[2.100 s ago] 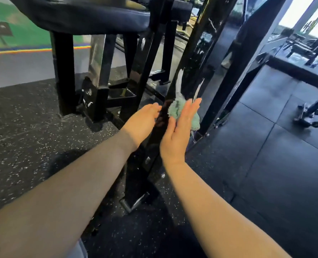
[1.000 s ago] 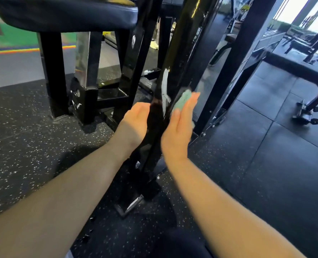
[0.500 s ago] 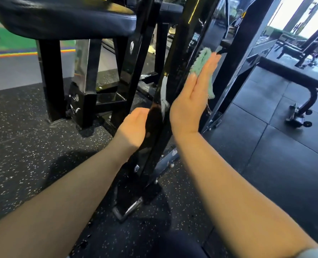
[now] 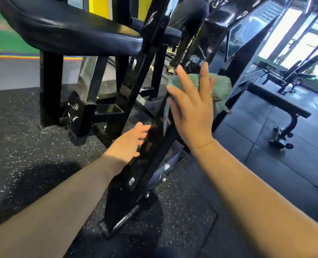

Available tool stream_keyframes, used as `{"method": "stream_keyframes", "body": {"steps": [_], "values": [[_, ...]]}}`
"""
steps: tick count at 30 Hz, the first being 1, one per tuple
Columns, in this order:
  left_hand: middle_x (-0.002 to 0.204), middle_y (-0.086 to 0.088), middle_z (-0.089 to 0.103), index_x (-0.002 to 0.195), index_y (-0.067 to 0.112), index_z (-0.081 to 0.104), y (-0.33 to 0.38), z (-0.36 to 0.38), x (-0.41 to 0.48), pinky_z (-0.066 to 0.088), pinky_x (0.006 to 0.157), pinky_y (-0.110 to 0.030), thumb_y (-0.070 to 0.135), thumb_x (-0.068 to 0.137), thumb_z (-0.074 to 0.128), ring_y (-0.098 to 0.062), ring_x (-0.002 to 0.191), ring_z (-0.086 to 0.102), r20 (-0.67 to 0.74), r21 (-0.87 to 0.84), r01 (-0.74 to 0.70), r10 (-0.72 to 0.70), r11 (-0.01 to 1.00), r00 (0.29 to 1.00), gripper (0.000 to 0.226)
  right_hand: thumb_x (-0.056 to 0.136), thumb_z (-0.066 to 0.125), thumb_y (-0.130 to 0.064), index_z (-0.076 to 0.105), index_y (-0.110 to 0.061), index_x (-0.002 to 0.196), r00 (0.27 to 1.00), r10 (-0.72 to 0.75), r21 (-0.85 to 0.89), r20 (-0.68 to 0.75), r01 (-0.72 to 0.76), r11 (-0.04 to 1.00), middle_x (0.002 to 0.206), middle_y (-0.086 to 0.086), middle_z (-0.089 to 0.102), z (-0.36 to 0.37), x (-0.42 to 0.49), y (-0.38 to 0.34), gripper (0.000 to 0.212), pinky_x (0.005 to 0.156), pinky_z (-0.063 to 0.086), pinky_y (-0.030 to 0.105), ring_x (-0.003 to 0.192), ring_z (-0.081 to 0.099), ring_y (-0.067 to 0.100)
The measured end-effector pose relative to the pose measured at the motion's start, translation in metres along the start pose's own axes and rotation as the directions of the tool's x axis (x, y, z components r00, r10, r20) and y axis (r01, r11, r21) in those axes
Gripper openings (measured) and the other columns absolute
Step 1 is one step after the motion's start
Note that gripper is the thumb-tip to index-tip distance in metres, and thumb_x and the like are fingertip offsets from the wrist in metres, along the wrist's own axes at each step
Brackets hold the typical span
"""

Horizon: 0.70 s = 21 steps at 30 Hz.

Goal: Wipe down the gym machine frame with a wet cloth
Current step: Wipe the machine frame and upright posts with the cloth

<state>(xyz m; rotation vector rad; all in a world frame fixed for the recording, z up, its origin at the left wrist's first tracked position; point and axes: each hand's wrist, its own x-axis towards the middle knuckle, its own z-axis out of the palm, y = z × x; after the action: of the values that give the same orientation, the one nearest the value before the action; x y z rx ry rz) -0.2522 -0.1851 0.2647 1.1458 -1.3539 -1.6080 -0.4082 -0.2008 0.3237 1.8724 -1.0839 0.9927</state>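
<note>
A glossy black slanted frame bar (image 4: 145,151) of the gym machine runs from the floor up past the padded seat. My right hand (image 4: 191,112) lies flat with straight, spread fingers, pressing a green cloth (image 4: 217,86) against the bar's right side, about halfway up. The cloth bunches out past my fingertips to the right. My left hand (image 4: 130,142) rests with relaxed fingers on the bar's left side, lower down; its fingertips are partly hidden behind the bar.
A black padded seat (image 4: 70,28) overhangs at the upper left on black legs (image 4: 50,90). A flat bench (image 4: 277,101) with small wheels stands to the right. A person's legs (image 4: 188,19) show behind the machine. Speckled rubber flooring (image 4: 24,146) lies all around.
My right hand has slid the cloth up the bar from the low part to about mid-height, and its fingers have spread. My left hand has stayed low on the bar.
</note>
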Motion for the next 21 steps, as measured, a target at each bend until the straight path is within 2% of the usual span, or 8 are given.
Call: {"method": "stream_keyframes", "body": {"steps": [2, 4, 6, 12, 15, 17, 19, 21], "values": [[0.122, 0.004, 0.056, 0.123, 0.032, 0.054, -0.001, -0.002, -0.001, 0.040, 0.097, -0.038, 0.045, 0.101, 0.020, -0.012, 0.112, 0.051, -0.004, 0.002, -0.002, 0.002, 1.000, 1.000, 0.042, 0.094, 0.052, -0.017, 0.056, -0.010, 0.122, 0.977, -0.117, -0.128, 0.181, 0.141, 0.982, 0.139, 0.016, 0.050, 0.001, -0.030, -0.011, 0.029, 0.115, 0.009, 0.052, 0.135, 0.023, 0.042], [0.130, -0.001, 0.053, 0.125, 0.029, 0.053, 0.000, -0.005, -0.004, 0.041, 0.099, -0.041, 0.045, 0.101, 0.021, -0.016, 0.118, 0.049, -0.022, 0.002, -0.009, 0.009, 1.000, 1.000, 0.043, 0.089, 0.058, -0.019, 0.057, -0.007, 0.128, 0.881, -0.252, -0.184, 0.400, 0.346, 0.920, 0.140, 0.016, 0.049, -0.005, -0.050, -0.013, 0.041, 0.114, 0.010, 0.051, 0.136, 0.027, 0.037], [0.132, -0.002, 0.053, 0.128, 0.026, 0.053, 0.002, -0.008, -0.005, 0.041, 0.100, -0.041, 0.044, 0.101, 0.020, -0.017, 0.120, 0.049, -0.022, 0.009, -0.011, 0.011, 1.000, 1.000, 0.046, 0.089, 0.059, -0.023, 0.057, -0.008, 0.129, 0.802, -0.356, -0.214, 0.479, 0.501, 0.839, 0.139, 0.013, 0.052, -0.013, -0.036, -0.001, 0.043, 0.115, 0.008, 0.049, 0.134, 0.036, 0.036], [0.134, -0.003, 0.053, 0.126, 0.022, 0.055, -0.002, -0.006, -0.003, 0.040, 0.097, -0.037, 0.040, 0.103, 0.018, -0.016, 0.121, 0.048, -0.053, -0.014, 0.007, -0.008, 1.000, 0.999, 0.047, 0.095, 0.042, -0.028, 0.058, -0.011, 0.129, 0.866, -0.212, -0.429, 0.452, 0.420, 0.800, 0.137, 0.012, 0.053, -0.021, 0.012, 0.000, 0.042, 0.114, 0.004, 0.052, 0.132, 0.042, 0.035], [0.135, -0.006, 0.052, 0.128, 0.016, 0.054, -0.002, -0.004, -0.004, 0.036, 0.100, -0.039, 0.039, 0.103, 0.021, -0.018, 0.122, 0.048, -0.087, -0.072, 0.015, -0.022, 0.997, 0.996, 0.048, 0.088, 0.025, -0.028, 0.054, -0.013, 0.134, 0.675, -0.256, -0.298, 0.691, 0.590, 0.751, 0.142, 0.010, 0.048, -0.018, -0.041, -0.025, 0.056, 0.115, -0.001, 0.051, 0.134, 0.040, 0.031], [0.136, -0.005, 0.052, 0.129, 0.014, 0.053, -0.002, -0.005, -0.005, 0.034, 0.101, -0.038, 0.040, 0.102, 0.022, -0.018, 0.124, 0.047, -0.100, -0.070, 0.033, -0.040, 0.997, 0.994, 0.049, 0.085, 0.021, -0.026, 0.057, -0.016, 0.132, 0.566, -0.292, -0.203, 0.771, 0.653, 0.730, 0.140, 0.007, 0.051, -0.019, -0.051, -0.029, 0.060, 0.115, 0.006, 0.047, 0.133, 0.044, 0.029], [0.136, -0.004, 0.052, 0.130, 0.015, 0.053, -0.002, -0.006, -0.004, 0.033, 0.100, -0.038, 0.041, 0.102, 0.020, -0.019, 0.124, 0.048, -0.103, -0.039, 0.053, -0.057, 0.998, 0.993, 0.051, 0.086, 0.027, -0.027, 0.061, -0.019, 0.127, 0.590, -0.337, -0.213, 0.734, 0.670, 0.711, 0.135, 0.005, 0.056, -0.022, -0.027, -0.019, 0.055, 0.113, 0.010, 0.045, 0.130, 0.047, 0.030], [0.135, -0.004, 0.053, 0.129, 0.015, 0.054, 0.002, -0.006, -0.002, 0.033, 0.096, -0.036, 0.043, 0.102, 0.019, -0.021, 0.122, 0.049, -0.095, -0.019, 0.056, -0.057, 0.998, 0.994, 0.052, 0.088, 0.044, -0.028, 0.062, -0.017, 0.126, 0.709, -0.314, -0.356, 0.631, 0.625, 0.695, 0.134, 0.006, 0.056, -0.026, 0.009, -0.003, 0.043, 0.112, 0.011, 0.047, 0.131, 0.044, 0.033]]}}
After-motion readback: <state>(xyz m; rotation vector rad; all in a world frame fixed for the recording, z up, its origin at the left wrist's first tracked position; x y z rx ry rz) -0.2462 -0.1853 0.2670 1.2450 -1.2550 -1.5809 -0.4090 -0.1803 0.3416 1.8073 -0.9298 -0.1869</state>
